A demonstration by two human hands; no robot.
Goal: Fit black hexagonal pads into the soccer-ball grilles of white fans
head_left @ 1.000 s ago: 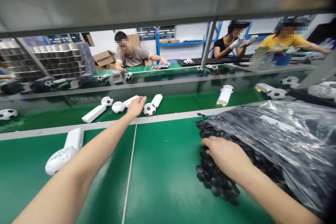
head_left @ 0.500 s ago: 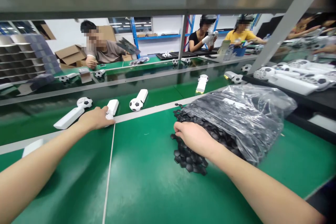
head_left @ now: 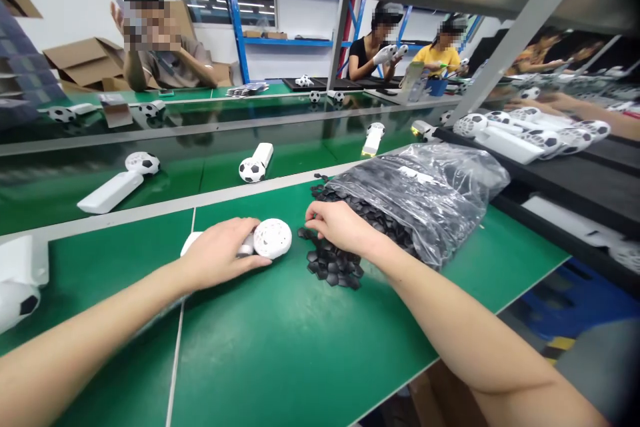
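My left hand (head_left: 223,250) is wrapped over a white handheld device with a round head (head_left: 273,239), low over the green table. Part of its handle is hidden under my palm, and the head shows no black patches. My right hand (head_left: 340,227) is pinched closed above the left edge of a pile of small black hexagonal pieces (head_left: 333,263). What its fingertips hold, if anything, cannot be made out. The pieces spill from the mouth of a clear plastic bag (head_left: 430,193) lying on its side.
Football-patterned devices lie on the belt (head_left: 200,173) beyond the pale rail, including one device (head_left: 255,163). Another device (head_left: 20,280) stands at the left edge. A black tray (head_left: 550,173) of similar devices is at right. Several people sit across the line; a slanted grey post (head_left: 520,40) rises at right.
My left hand has brought the white device from the rail onto the table, rightward toward the black pile. My right hand stays at the pile. The view has shifted, and the person opposite has raised both hands.
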